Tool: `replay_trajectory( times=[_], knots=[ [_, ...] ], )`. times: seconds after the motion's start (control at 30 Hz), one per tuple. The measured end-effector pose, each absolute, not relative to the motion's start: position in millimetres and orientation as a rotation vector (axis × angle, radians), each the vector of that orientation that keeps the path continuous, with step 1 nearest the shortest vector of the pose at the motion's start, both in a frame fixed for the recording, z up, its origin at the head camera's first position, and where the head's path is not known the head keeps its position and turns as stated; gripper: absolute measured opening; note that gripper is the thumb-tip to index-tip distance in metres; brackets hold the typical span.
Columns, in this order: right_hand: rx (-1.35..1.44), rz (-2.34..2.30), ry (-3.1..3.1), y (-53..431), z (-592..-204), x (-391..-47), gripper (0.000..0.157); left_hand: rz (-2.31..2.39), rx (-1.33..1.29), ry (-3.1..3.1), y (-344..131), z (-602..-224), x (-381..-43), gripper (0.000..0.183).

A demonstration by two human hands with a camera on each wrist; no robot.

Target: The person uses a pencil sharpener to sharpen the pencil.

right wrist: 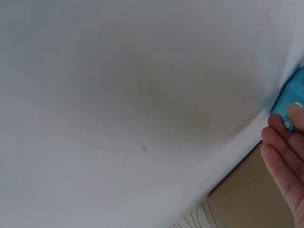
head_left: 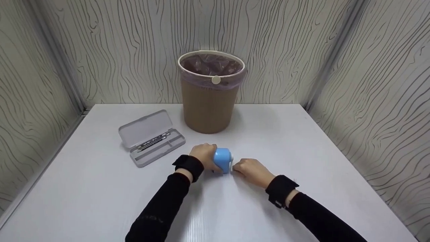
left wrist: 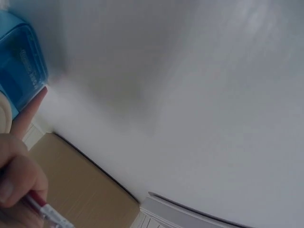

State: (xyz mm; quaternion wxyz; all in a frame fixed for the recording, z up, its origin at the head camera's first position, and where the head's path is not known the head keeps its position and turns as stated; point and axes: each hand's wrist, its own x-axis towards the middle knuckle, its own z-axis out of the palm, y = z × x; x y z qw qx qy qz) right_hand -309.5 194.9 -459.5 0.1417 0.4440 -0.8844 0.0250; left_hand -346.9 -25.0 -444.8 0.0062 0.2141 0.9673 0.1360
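My left hand grips a blue crank pencil sharpener low over the white table. In the left wrist view, the see-through front of the sharpener and one finger along its edge show. A red and silver pencil sticks out from under the left hand's fingers there; the rest of it is hidden. At the sharpener's right side, my right hand has its fingertips at the crank. The right wrist view shows a small blue and white crank knob pinched between thumb and fingers.
An open grey pencil case with a few pencils lies left of the hands. Behind them stands a brown bin with a pale rim and a purple liner. Wood-patterned walls enclose the white table.
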Motion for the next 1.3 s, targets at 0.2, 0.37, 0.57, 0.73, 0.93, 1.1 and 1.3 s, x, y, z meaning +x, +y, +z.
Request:
replay_trajectory(
  times=[0.2, 0.37, 0.57, 0.73, 0.93, 1.1, 1.3],
  knots=[
    [1.29, 0.083, -2.516, 196.5, -454.4, -304.5, 0.016, 0.413, 0.662, 3.022, -25.0, -444.7, -349.6, 0.071],
    [1.3, 0.113, -2.519, 199.4, -441.5, -300.4, 0.019, 0.369, 0.658, 3.02, -23.7, -442.1, -348.3, 0.074],
    [1.294, 0.115, -2.433, 199.2, -417.2, -303.9, 0.013, 0.306, 0.645, 3.036, -25.4, -439.1, -348.0, 0.078],
    [1.261, 0.097, -2.44, 198.5, -409.6, -311.5, 0.008, 0.356, 0.617, 3.016, -27.4, -438.3, -346.3, 0.079],
    [1.191, 0.096, -2.468, 194.9, -402.4, -321.6, 0.005, 0.383, 0.651, 3.018, -29.3, -439.8, -347.2, 0.079],
    [1.148, 0.099, -2.465, 191.3, -399.9, -332.5, 0.005, 0.387, 0.684, 3.015, -29.7, -442.3, -349.7, 0.078],
    [1.065, 0.052, -2.474, 188.3, -408.8, -346.9, 0.005, 0.415, 0.729, 3.01, -25.3, -447.3, -348.6, 0.077]
  ],
)
